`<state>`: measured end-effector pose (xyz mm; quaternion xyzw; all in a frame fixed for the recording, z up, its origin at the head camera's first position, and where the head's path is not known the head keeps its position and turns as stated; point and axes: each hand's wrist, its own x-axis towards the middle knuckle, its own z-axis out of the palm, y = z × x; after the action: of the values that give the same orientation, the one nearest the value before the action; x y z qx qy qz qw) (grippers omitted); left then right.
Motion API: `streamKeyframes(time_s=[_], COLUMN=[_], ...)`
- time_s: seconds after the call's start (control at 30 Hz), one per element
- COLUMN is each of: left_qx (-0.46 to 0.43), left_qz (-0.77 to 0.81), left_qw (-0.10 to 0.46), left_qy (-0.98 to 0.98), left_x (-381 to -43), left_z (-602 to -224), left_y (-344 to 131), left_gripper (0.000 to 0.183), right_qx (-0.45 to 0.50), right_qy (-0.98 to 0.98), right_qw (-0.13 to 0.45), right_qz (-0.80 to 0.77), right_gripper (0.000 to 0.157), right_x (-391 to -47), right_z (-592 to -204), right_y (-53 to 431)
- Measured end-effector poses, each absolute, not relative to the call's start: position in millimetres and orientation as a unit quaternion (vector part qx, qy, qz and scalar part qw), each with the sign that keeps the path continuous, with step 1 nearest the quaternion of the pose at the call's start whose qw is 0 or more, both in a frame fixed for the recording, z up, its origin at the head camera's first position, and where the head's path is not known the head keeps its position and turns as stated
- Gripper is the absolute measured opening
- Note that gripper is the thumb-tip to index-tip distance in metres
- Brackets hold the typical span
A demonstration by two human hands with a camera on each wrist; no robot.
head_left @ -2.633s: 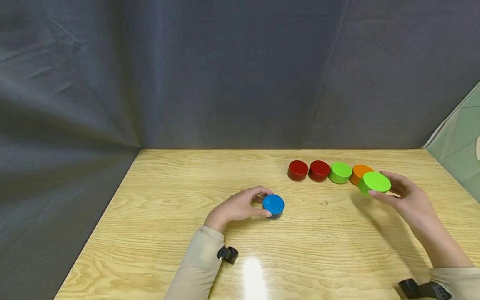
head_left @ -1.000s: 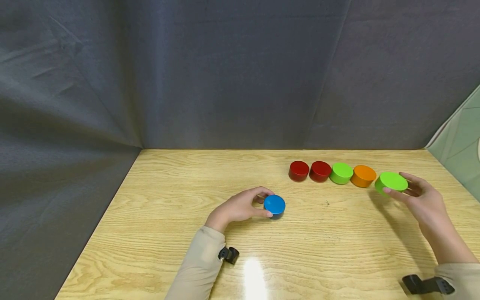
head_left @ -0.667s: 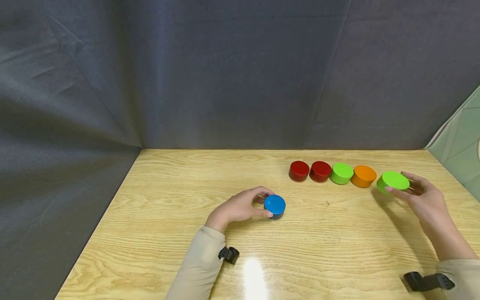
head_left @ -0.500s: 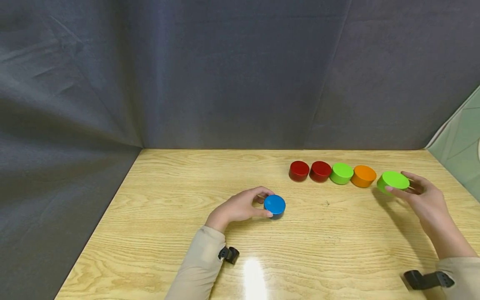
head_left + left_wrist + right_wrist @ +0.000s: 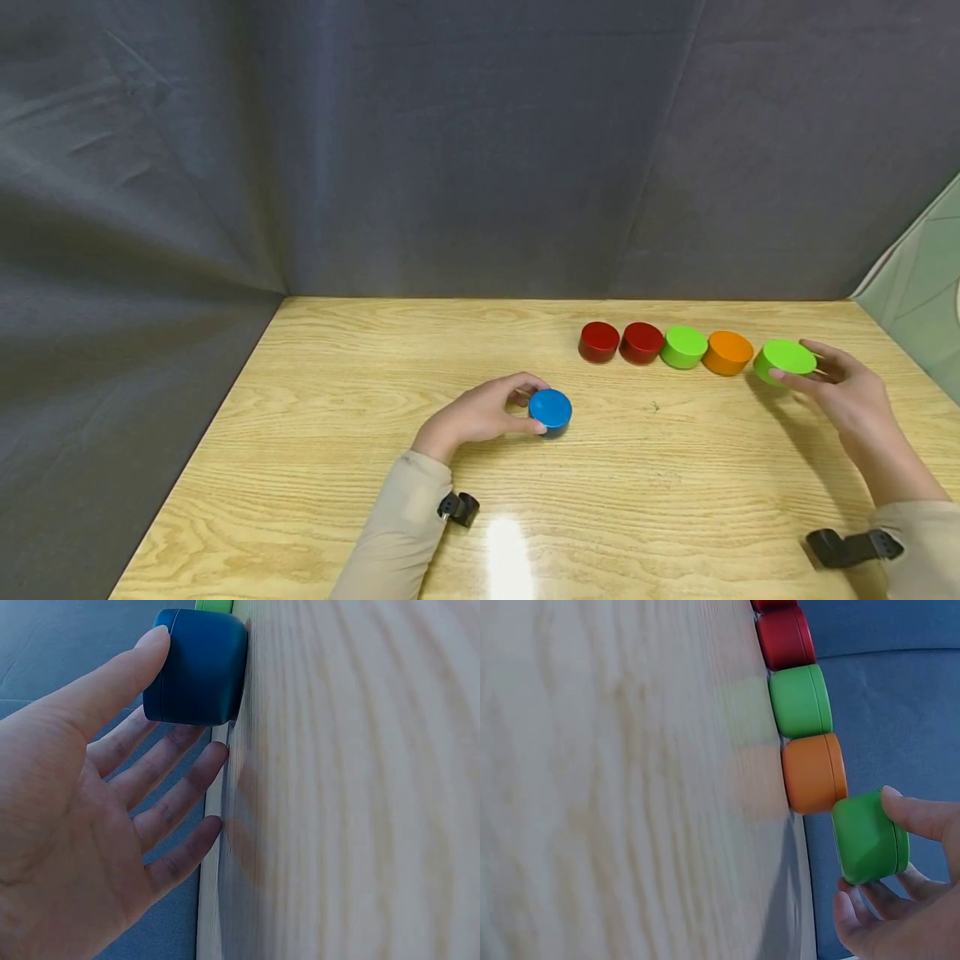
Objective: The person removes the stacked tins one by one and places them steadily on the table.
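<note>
My left hand [image 5: 480,412] pinches a blue round lidded tin [image 5: 551,408] between thumb and fingers, near the middle of the table. In the left wrist view the blue tin [image 5: 201,671] stands at the wood surface, the lower fingers spread beneath the thumb. On the right, my right hand [image 5: 855,396] grips a bright green round tin [image 5: 783,358] by its sides. The right wrist view has this green tin [image 5: 866,836] raised off the table, close beside the end of a row. That end is an orange tin [image 5: 727,352].
Left of the orange tin, the row goes on with another green tin [image 5: 684,346] and two dark red tins, one [image 5: 642,342] beside the other [image 5: 599,342]. The wooden table [image 5: 337,367] ends at a grey cloth backdrop [image 5: 480,167].
My right hand has carried the green tin rightward, from in front of the orange tin to its right side, uncovering the orange one. My left hand keeps its hold on the blue tin.
</note>
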<state>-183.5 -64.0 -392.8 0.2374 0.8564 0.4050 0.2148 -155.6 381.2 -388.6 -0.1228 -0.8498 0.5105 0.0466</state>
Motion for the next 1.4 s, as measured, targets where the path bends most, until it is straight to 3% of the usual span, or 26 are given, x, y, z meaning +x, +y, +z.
streamKeyframes(time_s=[1.4], left_qx=[0.236], left_qz=[0.398], left_qw=[0.214], left_qy=[0.86], left_x=[-182.6], left_z=[-392.8], left_y=[-63.9], left_gripper=[0.055], right_qx=[-0.135], right_qy=[-0.871], right_qw=[-0.034], right_qz=[0.472], right_gripper=[0.09], right_x=[-183.5], right_z=[-403.9], right_y=[400.1])
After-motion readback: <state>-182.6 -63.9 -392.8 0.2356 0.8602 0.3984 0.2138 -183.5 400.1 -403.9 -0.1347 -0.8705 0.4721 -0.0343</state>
